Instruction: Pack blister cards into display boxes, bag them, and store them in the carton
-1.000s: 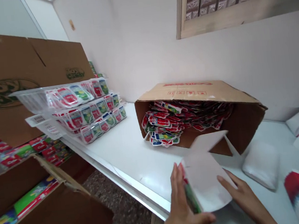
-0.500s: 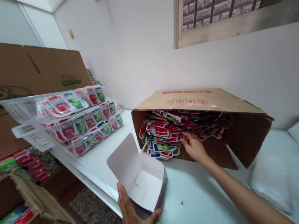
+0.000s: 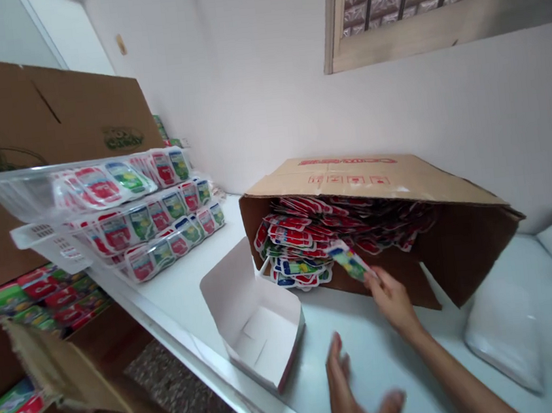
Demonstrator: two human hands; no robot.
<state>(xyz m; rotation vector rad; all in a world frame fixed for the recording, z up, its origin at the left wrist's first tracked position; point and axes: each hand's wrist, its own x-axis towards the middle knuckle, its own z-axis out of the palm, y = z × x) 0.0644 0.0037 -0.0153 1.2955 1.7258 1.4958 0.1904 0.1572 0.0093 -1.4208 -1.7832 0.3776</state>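
Pinched in the fingers of my right hand (image 3: 392, 299) is a flat green, blue and white packet (image 3: 348, 261), tilted in front of a cardboard carton's mouth. That carton (image 3: 346, 171) lies on its side, holding a heap of red and green packets (image 3: 303, 236). My left hand (image 3: 355, 398) hovers over the table with fingers and thumb spread, holding nothing. To its left an open white box (image 3: 263, 342) sits near the table edge, lid raised, its inside bare apart from folded flaps.
Clear plastic trays (image 3: 152, 223) full of packets are stacked at the left of the white table (image 3: 186, 288). Beyond them stands a big carton (image 3: 74, 116). An open carton (image 3: 82, 384) is at lower left. Clear plastic wrap (image 3: 504, 337) lies at right.
My right hand has drawn the packet out of the heap, toward me and to the right. The left hand has left the white box and moved right.
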